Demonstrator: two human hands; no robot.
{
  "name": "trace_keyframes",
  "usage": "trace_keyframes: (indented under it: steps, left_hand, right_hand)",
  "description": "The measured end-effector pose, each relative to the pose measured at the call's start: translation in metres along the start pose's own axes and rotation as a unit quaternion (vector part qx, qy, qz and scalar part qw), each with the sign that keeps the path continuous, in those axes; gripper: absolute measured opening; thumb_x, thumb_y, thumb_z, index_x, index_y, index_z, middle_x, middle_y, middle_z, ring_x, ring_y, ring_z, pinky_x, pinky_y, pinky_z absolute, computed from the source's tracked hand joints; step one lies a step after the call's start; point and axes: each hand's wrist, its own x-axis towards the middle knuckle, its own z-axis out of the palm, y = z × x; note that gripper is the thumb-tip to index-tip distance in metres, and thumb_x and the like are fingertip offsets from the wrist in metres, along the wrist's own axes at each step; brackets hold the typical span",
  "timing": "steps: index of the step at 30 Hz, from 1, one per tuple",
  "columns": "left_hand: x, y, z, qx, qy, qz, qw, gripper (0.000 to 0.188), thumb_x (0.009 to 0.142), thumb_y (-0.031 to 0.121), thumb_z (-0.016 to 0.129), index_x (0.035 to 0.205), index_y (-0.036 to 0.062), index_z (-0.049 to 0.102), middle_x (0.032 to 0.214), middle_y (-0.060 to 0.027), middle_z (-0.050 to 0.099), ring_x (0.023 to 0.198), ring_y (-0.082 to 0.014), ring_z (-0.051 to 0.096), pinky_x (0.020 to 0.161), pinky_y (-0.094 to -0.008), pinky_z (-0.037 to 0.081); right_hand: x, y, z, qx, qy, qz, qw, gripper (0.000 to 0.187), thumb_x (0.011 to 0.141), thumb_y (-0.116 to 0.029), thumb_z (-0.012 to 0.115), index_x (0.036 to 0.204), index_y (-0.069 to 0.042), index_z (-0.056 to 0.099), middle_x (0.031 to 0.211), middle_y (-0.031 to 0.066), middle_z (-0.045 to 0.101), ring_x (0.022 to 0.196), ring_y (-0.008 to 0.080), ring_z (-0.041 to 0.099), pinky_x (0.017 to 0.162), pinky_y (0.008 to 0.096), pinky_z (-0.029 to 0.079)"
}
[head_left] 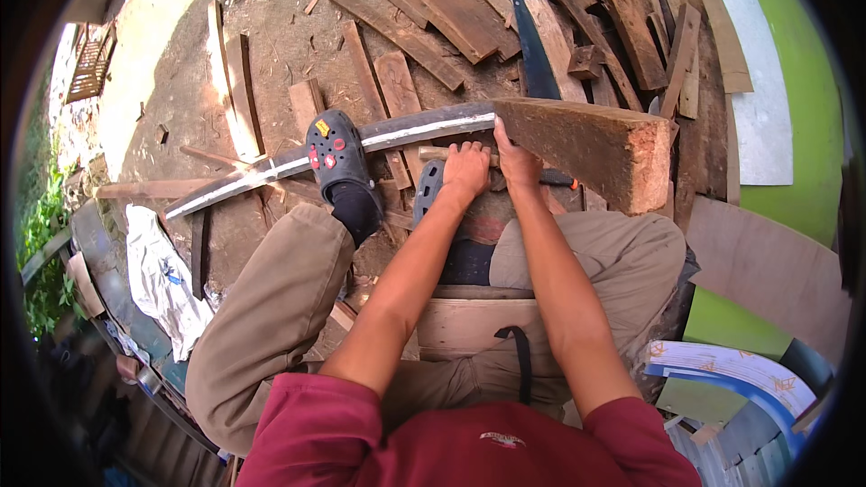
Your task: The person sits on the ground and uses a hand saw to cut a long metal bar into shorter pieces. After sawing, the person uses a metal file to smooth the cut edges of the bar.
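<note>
A long wooden beam (577, 146) lies across in front of me, its right end thick and bare, its left part a grey strip with a white stripe (379, 137). My left foot in a grey clog (337, 149) rests on the strip. My left hand (466, 169) is closed round a light wooden stick or handle (435, 153) just below the beam. Beside it, my right hand (519, 160) grips the beam's near side, thumb up at the end of the white stripe; its other fingers are mostly hidden. A dark tool with an orange tip (559, 179) lies behind my right hand.
A hand saw (534, 54) stands among piled planks (622, 27) at the far right. Loose boards (383, 81) are scattered over the dirt ground ahead. A white cloth (162, 275) lies at left. Green and white sheets (758, 81) and a curved blue-edged piece (735, 370) are at right.
</note>
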Motion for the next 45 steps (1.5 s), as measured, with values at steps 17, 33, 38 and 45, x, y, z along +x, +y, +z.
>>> trace_keyframes:
  steps: [17,33,38,45]
  left_hand:
    - [-0.018,0.008,-0.107,-0.457,0.295,0.109,0.832,0.069,0.089,0.022,0.070,0.149,0.0037,0.042,0.142,-0.0181,0.055,0.133,-0.0298,0.053,0.111,-0.0444,0.040]
    - [-0.068,0.082,-0.196,-0.408,0.264,0.179,0.856,0.057,0.078,0.004,0.087,0.127,-0.0036,0.060,0.117,-0.0117,0.071,0.105,-0.0195,0.069,0.094,-0.0340,0.055]
    - [-0.060,0.075,-0.189,-0.430,0.272,0.180,0.842,0.079,0.072,0.014,0.094,0.134,-0.0027,0.046,0.118,-0.0137,0.068,0.107,-0.0205,0.067,0.094,-0.0343,0.054]
    - [-0.069,0.086,-0.202,-0.451,0.239,0.185,0.840,0.080,0.075,0.010,0.091,0.138,-0.0020,0.042,0.123,-0.0148,0.065,0.114,-0.0215,0.064,0.096,-0.0345,0.054]
  right_hand:
    - [-0.002,0.084,0.064,0.026,0.037,-0.093,0.995,0.064,0.082,-0.031,0.076,0.140,-0.013,0.055,0.117,0.0186,0.070,0.108,0.0398,0.066,0.092,0.0492,0.053]
    - [-0.002,0.013,-0.059,-0.167,-0.196,0.017,0.966,0.078,0.074,-0.048,0.088,0.131,-0.003,0.059,0.128,0.0177,0.066,0.127,0.0334,0.059,0.108,0.0526,0.042]
    - [0.082,0.019,-0.176,-0.273,-0.271,0.067,0.921,0.027,0.091,-0.013,0.066,0.116,-0.005,0.075,0.123,0.0194,0.071,0.116,0.0350,0.069,0.095,0.0478,0.057]
    - [0.146,0.149,-0.301,-0.345,-0.353,0.289,0.820,0.049,0.081,-0.025,0.081,0.122,0.001,0.071,0.130,0.0230,0.067,0.122,0.0345,0.065,0.101,0.0477,0.052]
